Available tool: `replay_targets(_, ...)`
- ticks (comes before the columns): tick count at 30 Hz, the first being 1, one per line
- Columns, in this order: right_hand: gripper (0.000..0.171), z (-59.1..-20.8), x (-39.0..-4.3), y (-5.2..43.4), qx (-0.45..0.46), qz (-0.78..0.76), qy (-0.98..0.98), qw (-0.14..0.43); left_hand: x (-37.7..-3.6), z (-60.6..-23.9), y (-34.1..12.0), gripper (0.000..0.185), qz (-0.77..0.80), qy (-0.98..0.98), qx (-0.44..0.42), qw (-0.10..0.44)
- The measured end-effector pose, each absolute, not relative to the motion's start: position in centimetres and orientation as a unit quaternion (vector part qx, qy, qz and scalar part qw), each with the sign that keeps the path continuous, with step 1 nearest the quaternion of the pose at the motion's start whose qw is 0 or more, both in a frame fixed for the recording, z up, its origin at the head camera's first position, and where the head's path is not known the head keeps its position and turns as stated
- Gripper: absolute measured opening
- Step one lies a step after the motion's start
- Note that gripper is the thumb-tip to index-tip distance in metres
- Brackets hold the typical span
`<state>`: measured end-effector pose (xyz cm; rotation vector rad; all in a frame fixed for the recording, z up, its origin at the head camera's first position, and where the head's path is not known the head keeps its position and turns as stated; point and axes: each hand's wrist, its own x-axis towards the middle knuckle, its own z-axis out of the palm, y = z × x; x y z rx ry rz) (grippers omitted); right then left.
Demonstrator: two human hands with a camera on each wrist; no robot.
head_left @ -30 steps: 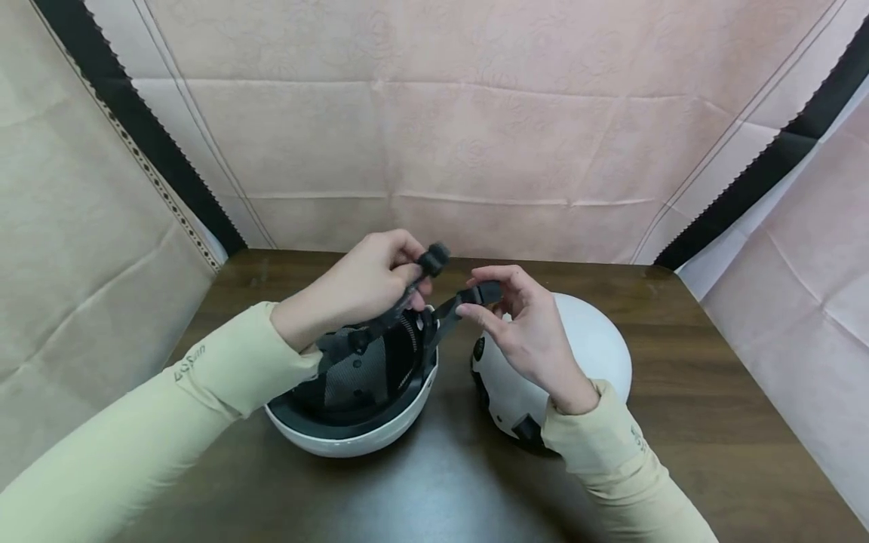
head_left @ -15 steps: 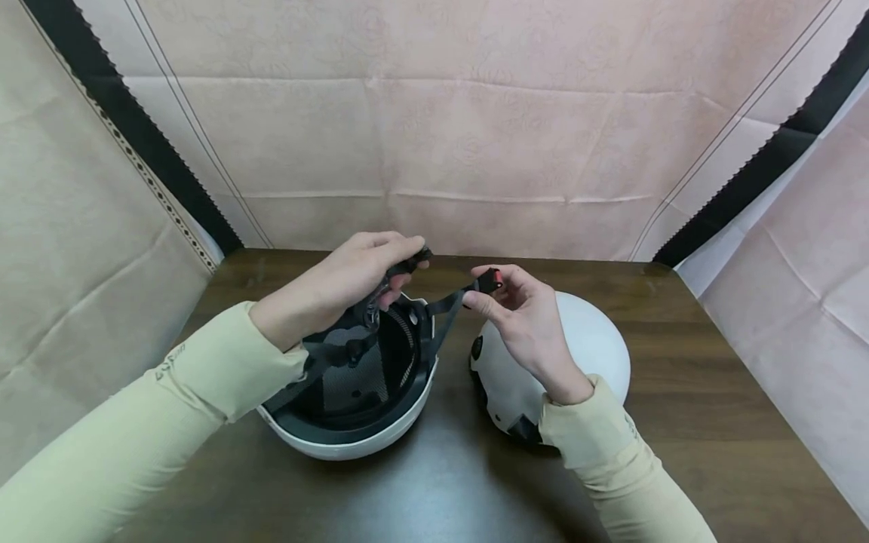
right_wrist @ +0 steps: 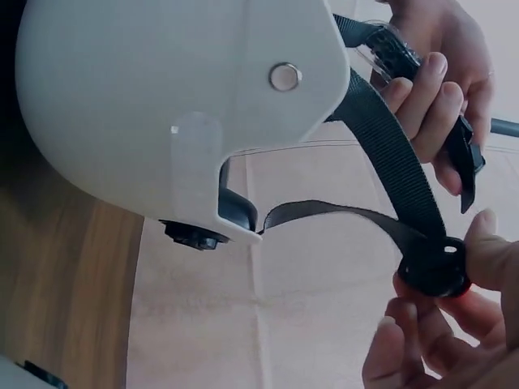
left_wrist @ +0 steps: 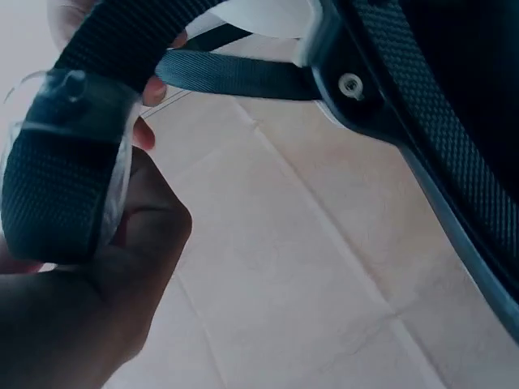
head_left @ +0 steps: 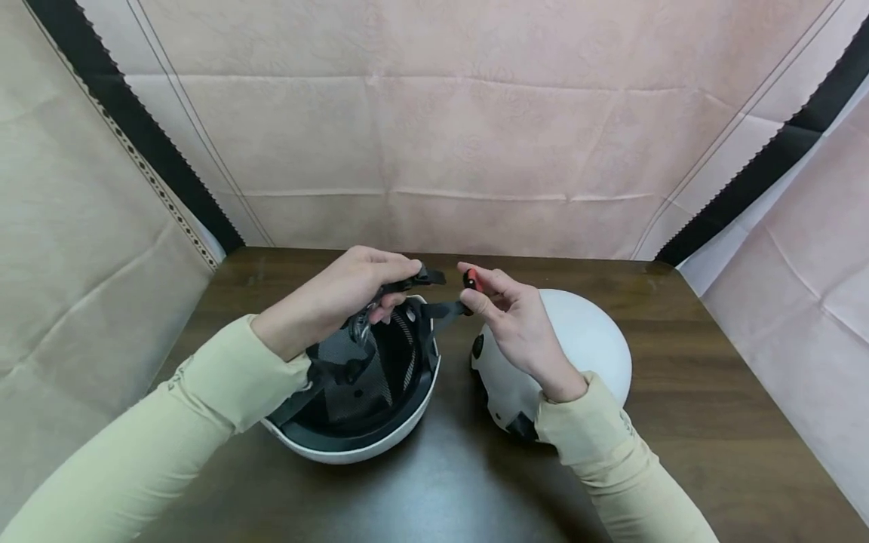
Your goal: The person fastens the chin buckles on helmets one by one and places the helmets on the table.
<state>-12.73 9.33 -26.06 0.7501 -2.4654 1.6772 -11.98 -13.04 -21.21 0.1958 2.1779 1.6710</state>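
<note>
A white helmet (head_left: 366, 452) lies upturned on the table, its dark lining facing up. My left hand (head_left: 349, 298) holds one strap end above it, a black buckle piece (head_left: 428, 277) sticking out past the fingertips to the right. Clear plastic (left_wrist: 113, 121) wraps part of that strap in the left wrist view. My right hand (head_left: 519, 324) pinches the other buckle half (right_wrist: 434, 267), black with a red part, between thumb and fingers. Two straps (right_wrist: 393, 154) run from it to the helmet's side. A small gap separates the two buckle pieces.
A second white helmet (head_left: 591, 339) stands dome up on the brown wooden table (head_left: 720, 407), just behind and under my right hand. Pale patterned cloth walls (head_left: 434, 136) rise at the back and both sides.
My left hand drew back left, then turned its buckle piece toward the right hand. The right hand has turned its half, bringing red into view, and moved slightly left. The halves are closer than half a second ago.
</note>
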Motion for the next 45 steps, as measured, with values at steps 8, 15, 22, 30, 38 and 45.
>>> replay_targets(8, 0.038, -25.8, -12.4, 9.0, 0.267, 0.518, -0.811, 0.039, -12.0, -22.3, -13.2, 0.032, 0.616, 0.758, 0.073, 0.203)
replay_targets(15, 0.034, -27.4, -13.4, 9.1, 0.275, 0.526, -0.803, 0.051, -11.9, -22.9, -13.1, 0.029, 0.604, 0.764, 0.077, 0.213)
replay_targets(22, 0.035, -28.8, -14.5, 9.6, 0.269, 0.521, -0.809, 0.035, -12.0, -23.3, -13.1, 0.029, 0.604, 0.764, 0.071, 0.214)
replay_targets(30, 0.034, -28.6, -14.4, 9.6, 0.269, 0.521, -0.810, 0.028, -12.1, -23.4, -13.1, 0.029, 0.608, 0.759, 0.074, 0.220)
replay_targets(38, 0.032, -28.6, -14.3, 9.4, 0.277, 0.514, -0.811, 0.031, -12.0, -23.7, -12.9, 0.029, 0.605, 0.759, 0.078, 0.227)
replay_targets(45, 0.034, -28.4, -14.2, 9.4, 0.286, 0.503, -0.815, 0.031, -12.0, -23.9, -12.8, 0.032, 0.600, 0.762, 0.089, 0.228)
